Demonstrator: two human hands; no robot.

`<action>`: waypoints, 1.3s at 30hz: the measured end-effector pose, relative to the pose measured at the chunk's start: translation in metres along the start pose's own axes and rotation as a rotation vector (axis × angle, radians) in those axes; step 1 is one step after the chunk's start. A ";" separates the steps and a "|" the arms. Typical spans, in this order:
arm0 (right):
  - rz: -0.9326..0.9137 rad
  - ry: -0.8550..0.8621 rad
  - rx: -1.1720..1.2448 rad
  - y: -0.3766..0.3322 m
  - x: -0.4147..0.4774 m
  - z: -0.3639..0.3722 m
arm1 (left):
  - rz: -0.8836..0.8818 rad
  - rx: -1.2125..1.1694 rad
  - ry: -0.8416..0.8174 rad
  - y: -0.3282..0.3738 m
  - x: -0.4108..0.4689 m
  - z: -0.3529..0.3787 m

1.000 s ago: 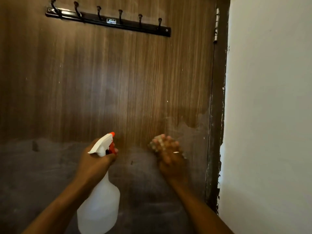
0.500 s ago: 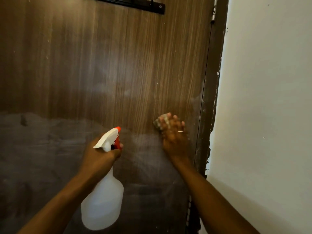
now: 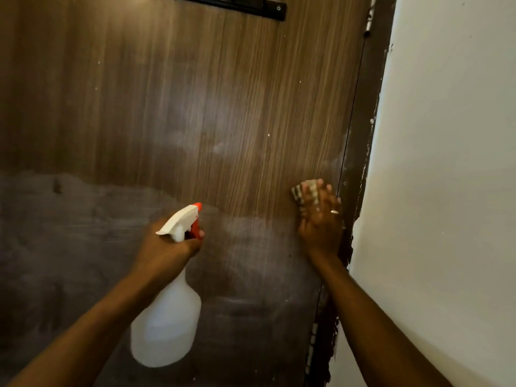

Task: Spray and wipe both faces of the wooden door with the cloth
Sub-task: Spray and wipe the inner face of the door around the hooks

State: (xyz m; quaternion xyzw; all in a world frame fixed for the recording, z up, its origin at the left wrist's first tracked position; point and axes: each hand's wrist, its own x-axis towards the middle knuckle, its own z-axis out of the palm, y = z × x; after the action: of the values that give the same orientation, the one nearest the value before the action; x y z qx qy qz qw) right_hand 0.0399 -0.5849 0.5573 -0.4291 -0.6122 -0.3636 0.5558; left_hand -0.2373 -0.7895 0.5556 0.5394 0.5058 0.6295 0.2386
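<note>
Against the right edge of the wooden door [image 3: 223, 107], at about 3 o'clock in the view, the right hand [image 3: 321, 222] presses a cloth [image 3: 303, 192] flat to the wood, fingers [image 3: 328, 191] spread over it and a ring showing on one. Only the cloth's upper corner peeks out above the fingertips. Just right of that hand runs the dark door frame [image 3: 360, 135], chipped along its side, and beyond it a pale wall [image 3: 446, 191] fills the 3 o'clock side, so little room is left on that side. Toward 9 o'clock the door face lies open and unobstructed, its lower half dull and greyish, the upper half brown grain.

Near 6 o'clock the left hand [image 3: 164, 252] grips the neck of a white spray bottle [image 3: 167, 325], fingers wrapped round it with one on the orange trigger, nozzle aimed at the door. At 12 o'clock the end of a black hook rail [image 3: 251, 8] is screwed to the door, and a hinge [image 3: 369, 22] sits at 1 o'clock. No writing can be read.
</note>
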 end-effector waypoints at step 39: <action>0.146 0.058 0.011 -0.112 -0.070 0.047 | 0.007 0.061 -0.027 -0.089 -0.034 -0.036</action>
State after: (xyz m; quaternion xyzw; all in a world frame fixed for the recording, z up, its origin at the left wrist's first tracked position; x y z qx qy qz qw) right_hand -0.0808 -0.5912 0.4854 -0.4587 -0.5648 -0.3309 0.6009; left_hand -0.2820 -0.7985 0.4641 0.5565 0.5198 0.6072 0.2267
